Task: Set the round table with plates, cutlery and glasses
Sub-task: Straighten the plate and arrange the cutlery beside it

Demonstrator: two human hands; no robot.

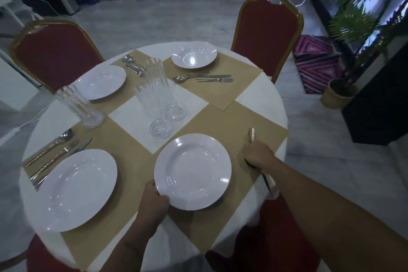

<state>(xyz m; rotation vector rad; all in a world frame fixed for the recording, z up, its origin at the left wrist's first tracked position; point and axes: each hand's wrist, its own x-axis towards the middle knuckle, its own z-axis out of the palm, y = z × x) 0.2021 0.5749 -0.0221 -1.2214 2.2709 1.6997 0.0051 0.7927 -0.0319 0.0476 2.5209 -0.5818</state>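
My left hand (154, 202) grips the near-left rim of a white plate (192, 171) that lies on the near tan placemat (223, 121). My right hand (258, 154) holds a bundle of cutlery (251, 133) to the right of that plate; the handles stick out beyond my fingers and the other ends show under my wrist. Three more white plates lie at the near left (77, 190), far left (100, 81) and far side (194, 57), each with cutlery beside it. Three tall clear glasses (79, 106) (154, 112) (163, 88) stand around the table's middle.
The round table (260, 93) has a white cloth. Red chairs with gold frames stand at the far left (55, 51) and far right (267, 35), and two more red chairs sit near me. A potted plant (340, 95) and a patterned pouffe (318, 59) are on the floor to the right.
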